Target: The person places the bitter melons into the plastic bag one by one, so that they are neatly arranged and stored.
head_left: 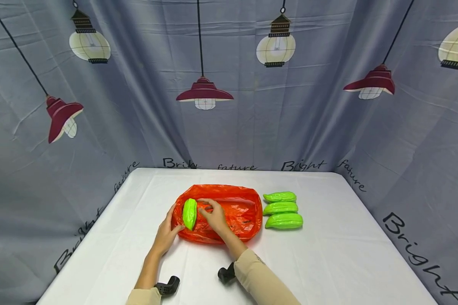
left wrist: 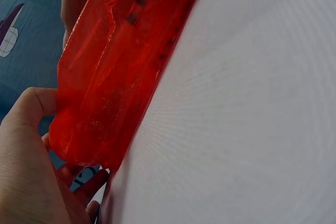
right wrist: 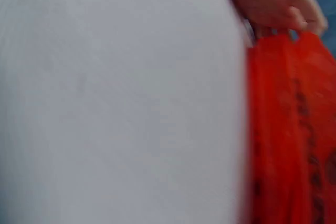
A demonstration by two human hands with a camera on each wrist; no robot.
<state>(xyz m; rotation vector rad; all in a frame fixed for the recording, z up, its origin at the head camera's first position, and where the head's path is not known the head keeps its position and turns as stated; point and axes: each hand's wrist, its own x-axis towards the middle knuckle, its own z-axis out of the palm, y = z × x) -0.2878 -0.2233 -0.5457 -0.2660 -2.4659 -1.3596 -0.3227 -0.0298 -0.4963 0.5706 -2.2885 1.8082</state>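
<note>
A red plastic bag (head_left: 229, 191) lies spread open on the white table, its sides standing up like a low bowl. Inside its left end is a lime-green bitter melon (head_left: 189, 214) with lengthwise ridges. My left hand (head_left: 165, 234) holds the bag's left end, thumb at the rim and fingers round the outside, as the left wrist view also shows. Over the bag, just right of that melon, my right hand (head_left: 215, 217) has its thumb and fingers apart with nothing between them. The right wrist view is blurred and hides most of the right hand.
Three more bitter melons (head_left: 281, 208) lie in a column right of the bag, close to its rim. The white table (head_left: 328, 254) ends at a back edge before a grey-blue curtain (head_left: 229, 135) printed with lamps. A black camera strap (head_left: 168, 286) sits on the left wrist.
</note>
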